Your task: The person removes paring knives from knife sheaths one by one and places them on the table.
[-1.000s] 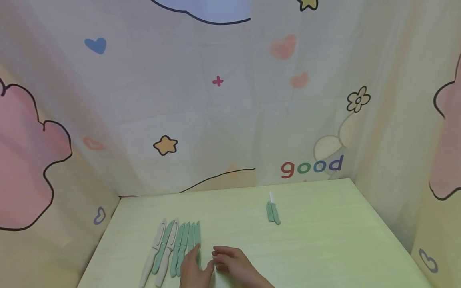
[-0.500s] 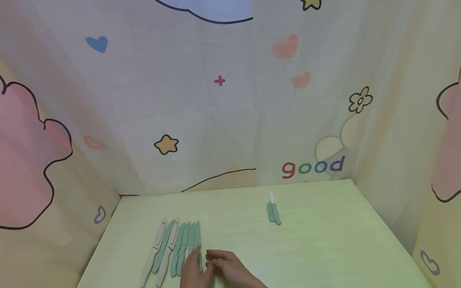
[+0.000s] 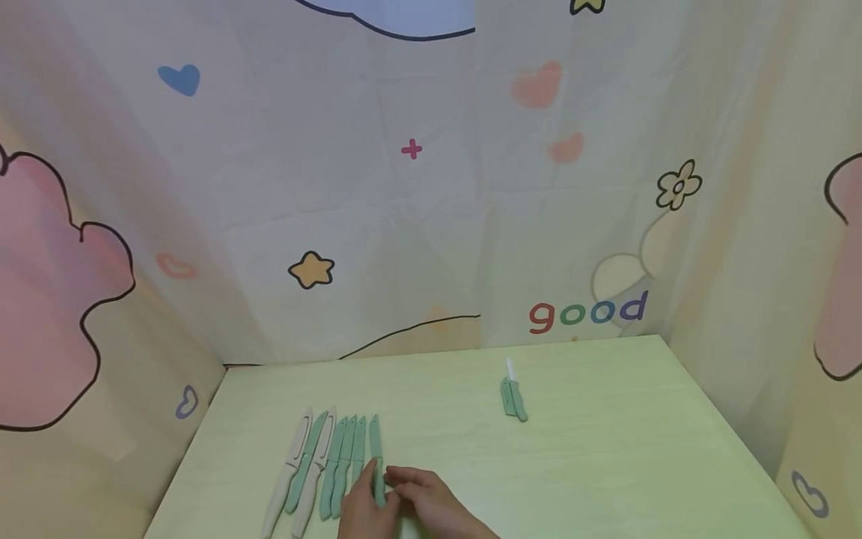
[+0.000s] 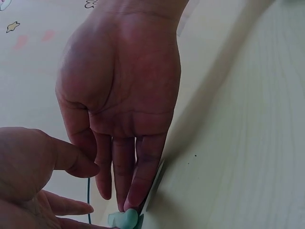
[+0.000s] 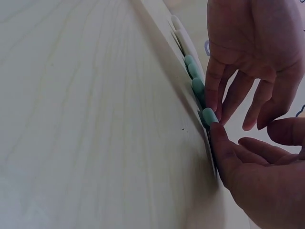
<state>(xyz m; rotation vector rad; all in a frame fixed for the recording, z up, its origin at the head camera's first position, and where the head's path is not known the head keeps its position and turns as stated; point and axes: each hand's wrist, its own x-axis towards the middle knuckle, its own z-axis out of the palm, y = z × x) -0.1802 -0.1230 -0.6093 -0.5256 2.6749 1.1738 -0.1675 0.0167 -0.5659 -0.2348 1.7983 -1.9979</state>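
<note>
The left hand (image 3: 364, 505) and right hand (image 3: 434, 500), fingers extended, are touching without gripping a sheathed green knife (image 3: 376, 439) at seven o'clock on the bench (image 3: 606, 457); uneven pushing could skew it.

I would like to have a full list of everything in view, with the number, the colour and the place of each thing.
white knives: two, white, table's left side
green knives: five, green, one between the white knives, four to their right, the rightmost set apart
small knife: one, green handle, white blade, table's far part
flat piece: one, green, beside the small knife, perhaps its cover
table: one, pale green, under the knives
printed cloth: pale, behind and beside the table; number of sheets unclear
left grip: one bare hand, at the rightmost green knife
right grip: one bare hand, same place
</note>
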